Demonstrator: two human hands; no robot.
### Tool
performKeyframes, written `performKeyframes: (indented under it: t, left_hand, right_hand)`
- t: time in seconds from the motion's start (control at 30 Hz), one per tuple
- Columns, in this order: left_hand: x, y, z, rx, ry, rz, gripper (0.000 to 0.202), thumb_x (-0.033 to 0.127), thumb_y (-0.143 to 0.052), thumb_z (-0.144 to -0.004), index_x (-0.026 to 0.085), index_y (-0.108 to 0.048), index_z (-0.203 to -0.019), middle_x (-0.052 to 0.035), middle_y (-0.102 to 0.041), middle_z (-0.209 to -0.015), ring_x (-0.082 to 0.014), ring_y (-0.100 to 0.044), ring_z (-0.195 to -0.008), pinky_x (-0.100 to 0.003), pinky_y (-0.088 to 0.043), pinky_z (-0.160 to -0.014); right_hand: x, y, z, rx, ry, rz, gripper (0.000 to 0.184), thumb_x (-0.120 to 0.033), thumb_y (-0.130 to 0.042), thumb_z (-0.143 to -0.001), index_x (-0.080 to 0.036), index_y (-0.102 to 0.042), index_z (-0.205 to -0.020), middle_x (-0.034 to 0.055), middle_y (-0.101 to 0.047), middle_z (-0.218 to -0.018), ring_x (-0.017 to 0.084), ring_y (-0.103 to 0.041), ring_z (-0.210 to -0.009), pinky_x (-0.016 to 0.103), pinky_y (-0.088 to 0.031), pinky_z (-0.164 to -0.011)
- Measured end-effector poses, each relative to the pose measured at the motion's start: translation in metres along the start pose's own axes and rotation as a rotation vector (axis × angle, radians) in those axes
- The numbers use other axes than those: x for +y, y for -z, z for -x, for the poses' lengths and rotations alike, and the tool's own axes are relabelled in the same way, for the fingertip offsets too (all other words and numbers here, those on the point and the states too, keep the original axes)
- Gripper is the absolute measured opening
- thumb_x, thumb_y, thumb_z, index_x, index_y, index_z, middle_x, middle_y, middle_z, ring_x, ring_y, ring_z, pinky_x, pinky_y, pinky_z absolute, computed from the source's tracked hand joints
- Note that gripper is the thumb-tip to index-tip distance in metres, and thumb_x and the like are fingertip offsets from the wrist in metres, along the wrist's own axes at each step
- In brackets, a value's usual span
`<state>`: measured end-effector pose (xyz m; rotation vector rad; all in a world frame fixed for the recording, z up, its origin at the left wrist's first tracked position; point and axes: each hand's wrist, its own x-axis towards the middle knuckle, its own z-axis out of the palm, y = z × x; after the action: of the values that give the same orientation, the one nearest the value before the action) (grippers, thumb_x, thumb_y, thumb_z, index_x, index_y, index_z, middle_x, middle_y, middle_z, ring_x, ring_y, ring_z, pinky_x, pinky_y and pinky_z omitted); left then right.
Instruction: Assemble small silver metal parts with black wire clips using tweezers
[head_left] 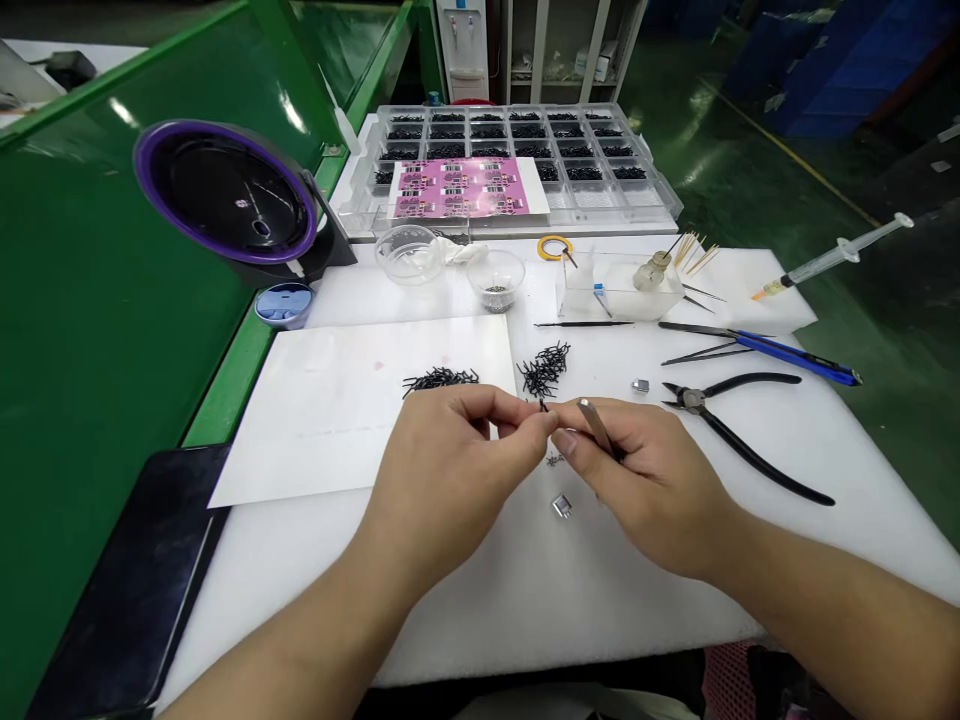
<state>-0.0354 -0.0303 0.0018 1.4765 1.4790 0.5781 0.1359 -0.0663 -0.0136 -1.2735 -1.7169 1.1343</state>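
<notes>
White foam matting covers the work table, with a green wall on its left side and a shiny green floor beyond. Both hands meet near the middle of the matting. The left hand pinches a tiny black pin between thumb and finger. The right hand is closed around thin silver metal tweezers, and their tip points down near the left fingertips. It looks like the step of fitting one small pin; I think the next move needs a very steady, gentle touch, since the part is so little.

Two small piles of black pins lie just past the hands: one on the right edge of a white paper sheet, one on the bare matting. Two small silver metal blocks show, one between the hands and the near edge, one by the black-handled pliers. Two clear round plastic cups stand toward the far edge. One blue-handled tool, one clear syringe at the far right corner, one yellow tape ring and one clear plastic tray with many boxes sit there too
</notes>
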Motion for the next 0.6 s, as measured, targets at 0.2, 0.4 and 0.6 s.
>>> performKeyframes:
  t: [0.2,0.4,0.6]
  left_hand:
    - [0.0014,-0.0017,-0.0007,0.027,-0.048,-0.044,0.019,0.043,-0.072,-0.076,0.026,-0.075,-0.066,0.0045,-0.069,-0.062,-0.0104,-0.056,-0.057,-0.018,-0.04,-0.047]
    - [0.0021,-0.0007,0.0001,0.061,-0.073,-0.066,0.018,0.041,-0.071,-0.077,0.027,-0.075,-0.065,0.006,-0.066,-0.056,-0.0083,-0.053,-0.052,-0.016,-0.037,-0.044]
    - [0.0023,-0.0027,0.0011,0.084,-0.086,-0.108,0.019,0.042,-0.072,-0.076,0.028,-0.074,-0.064,0.0065,-0.065,-0.055,-0.0081,-0.052,-0.05,-0.016,-0.036,-0.042]
  right_hand:
    - [0.0032,0.0018,-0.0007,-0.028,-0.109,-0.059,0.023,-0.025,-0.048,-0.1,-0.018,-0.064,-0.084,-0.0043,-0.049,-0.064,0.008,-0.043,-0.058,0.021,-0.037,-0.054]
    - [0.0072,0.0017,-0.0017,-0.042,-0.179,-0.128,0.025,-0.031,-0.049,-0.1,-0.021,-0.069,-0.11,-0.0044,-0.042,-0.06,0.01,-0.038,-0.056,0.023,-0.033,-0.051]
    - [0.0063,0.0005,-0.0035,-0.064,-0.182,-0.11,0.026,-0.032,-0.047,-0.101,-0.022,-0.07,-0.109,-0.0043,-0.041,-0.059,0.01,-0.039,-0.056,0.025,-0.033,-0.051]
